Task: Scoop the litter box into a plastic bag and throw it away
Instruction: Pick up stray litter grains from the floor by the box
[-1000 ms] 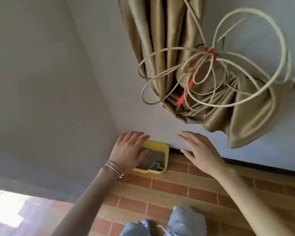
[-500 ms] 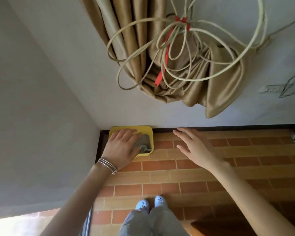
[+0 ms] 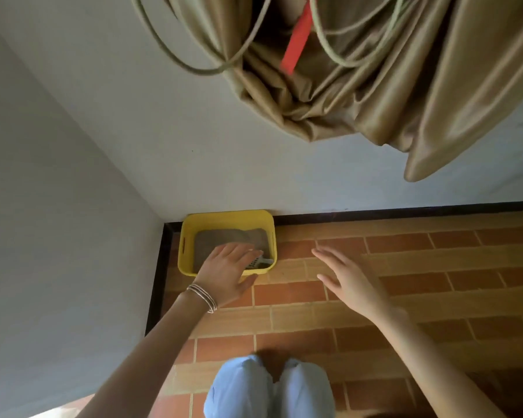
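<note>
A yellow litter box (image 3: pixel 191 224) holding grey litter (image 3: pixel 212 239) stands on the tiled floor in the corner where two walls meet. A grey slotted scoop (image 3: pixel 258 262) lies in its near right corner. My left hand (image 3: pixel 227 271) hovers over the box's near edge with fingers straight, fingertips close to the scoop, holding nothing. My right hand (image 3: pixel 347 276) is held out over the tiles to the right of the box, fingers spread and empty. No plastic bag is in view.
A tied-up beige curtain (image 3: pixel 405 86) with looped cord (image 3: pixel 175 55) and a red strip (image 3: pixel 296 46) hangs overhead by the wall. A dark skirting (image 3: pixel 405 211) runs along the wall base. My knees in light blue trousers (image 3: pixel 269 387) are at the bottom.
The view has dropped and moved closer to the box. My left hand has slid toward the box's near edge and the scoop; my right hand stays spread beside the box.
</note>
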A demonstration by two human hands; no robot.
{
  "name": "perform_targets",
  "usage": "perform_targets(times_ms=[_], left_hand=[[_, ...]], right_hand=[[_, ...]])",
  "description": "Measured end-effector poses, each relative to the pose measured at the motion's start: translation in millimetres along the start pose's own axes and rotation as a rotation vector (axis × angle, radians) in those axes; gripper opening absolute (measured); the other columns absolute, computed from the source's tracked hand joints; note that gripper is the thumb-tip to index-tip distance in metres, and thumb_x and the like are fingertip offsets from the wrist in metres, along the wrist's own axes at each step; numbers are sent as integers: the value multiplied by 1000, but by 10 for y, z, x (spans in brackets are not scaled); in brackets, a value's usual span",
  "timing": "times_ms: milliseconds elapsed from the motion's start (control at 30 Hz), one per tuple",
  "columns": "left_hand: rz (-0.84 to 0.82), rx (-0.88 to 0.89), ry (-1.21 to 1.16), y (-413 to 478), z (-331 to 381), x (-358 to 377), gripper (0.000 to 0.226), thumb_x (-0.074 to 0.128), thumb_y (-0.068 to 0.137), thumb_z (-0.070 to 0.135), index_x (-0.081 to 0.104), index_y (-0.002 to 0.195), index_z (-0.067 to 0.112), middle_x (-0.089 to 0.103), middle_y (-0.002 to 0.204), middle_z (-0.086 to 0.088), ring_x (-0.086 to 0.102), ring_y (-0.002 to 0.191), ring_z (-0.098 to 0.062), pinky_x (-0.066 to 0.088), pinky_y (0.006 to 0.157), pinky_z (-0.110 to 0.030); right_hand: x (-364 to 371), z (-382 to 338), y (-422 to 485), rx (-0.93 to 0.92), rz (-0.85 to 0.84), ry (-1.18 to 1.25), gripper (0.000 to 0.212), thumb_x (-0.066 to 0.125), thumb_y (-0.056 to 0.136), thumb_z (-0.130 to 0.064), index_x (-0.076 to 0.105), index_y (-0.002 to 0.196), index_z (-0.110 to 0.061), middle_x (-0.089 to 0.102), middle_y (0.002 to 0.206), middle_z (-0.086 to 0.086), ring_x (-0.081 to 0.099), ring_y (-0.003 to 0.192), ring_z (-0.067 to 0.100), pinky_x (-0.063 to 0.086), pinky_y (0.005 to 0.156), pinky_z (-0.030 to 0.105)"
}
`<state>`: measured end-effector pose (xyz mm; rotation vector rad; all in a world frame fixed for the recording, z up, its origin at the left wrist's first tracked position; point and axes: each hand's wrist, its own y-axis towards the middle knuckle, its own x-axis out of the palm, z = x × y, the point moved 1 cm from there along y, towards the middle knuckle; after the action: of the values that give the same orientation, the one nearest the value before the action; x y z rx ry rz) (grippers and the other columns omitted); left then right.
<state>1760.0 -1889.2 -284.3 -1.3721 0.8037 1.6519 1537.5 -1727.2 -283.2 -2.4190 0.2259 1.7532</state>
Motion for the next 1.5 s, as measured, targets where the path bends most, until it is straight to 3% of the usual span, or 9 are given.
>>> perform_targets(times_ms=[233,400,733,833,1000,1200,1267,1400,1500], left_hand=[[93,71,52,463,-527,1954,49,72,72,39,59,117,24,64,114,3,62,103,-19,48,90,-36],[170,86,22,687,-836,3141,48,43,83,46,56,124,24,60,122,2,58,110,-20,46,91,-36],[280,217,-73,933,-979,4580,47,48,85,43,52,127,22,53,127,4,51,114,-19,43,91,-34],[280,161,-338,844,-944,4779,46,50,87,40,51,128,20,51,130,7,50,117,-15,42,96,-32],[244,-7,-884,748,-943,5226,43,53,84,41,54,124,24,53,127,16,47,121,-1,34,102,-17],[216,-445,-1776,742,-1019,5703,68,72,64,53,59,119,15,63,123,-2,57,115,-22,43,93,-37],[201,-515,-1896,788,-1034,5802,65,72,66,51,58,119,14,63,122,-4,58,115,-22,43,94,-38],[204,-583,-2028,954,-1022,6063,44,48,81,33,58,120,15,63,122,-2,57,116,-18,42,96,-36],[233,-631,-2050,1101,-1002,6263,33,50,85,25,60,115,14,65,118,-3,57,115,-16,41,97,-33]], right_hand=[[1995,781,387,-33,37,1,56,74,77,-24,53,129,-20,60,126,0,61,109,17,50,93,38],[3255,1349,642,-11,8,28,53,61,88,-29,43,137,-25,47,139,-4,48,123,12,40,105,34],[4756,1984,868,-38,53,22,51,59,88,-27,44,136,-23,44,140,-7,42,127,11,35,108,35],[4919,1989,887,0,45,8,50,61,87,-28,47,134,-20,47,139,-4,46,124,13,36,106,32],[5174,1980,1003,-1,-65,-18,49,60,88,-30,46,135,-20,47,139,-6,51,117,11,37,97,21],[5196,1906,1258,-45,-130,-89,47,60,88,-26,48,133,-20,50,135,-5,51,118,12,38,100,26],[5266,1924,1347,-38,-149,-85,46,60,88,-26,49,133,-21,51,133,-6,52,114,12,43,96,26],[5572,2113,1452,-5,-118,-53,43,63,86,-23,55,128,-19,55,125,-3,54,109,15,49,88,28],[5829,2299,1512,24,-89,19,38,66,84,-17,61,121,-14,59,116,3,60,98,20,53,82,31]])
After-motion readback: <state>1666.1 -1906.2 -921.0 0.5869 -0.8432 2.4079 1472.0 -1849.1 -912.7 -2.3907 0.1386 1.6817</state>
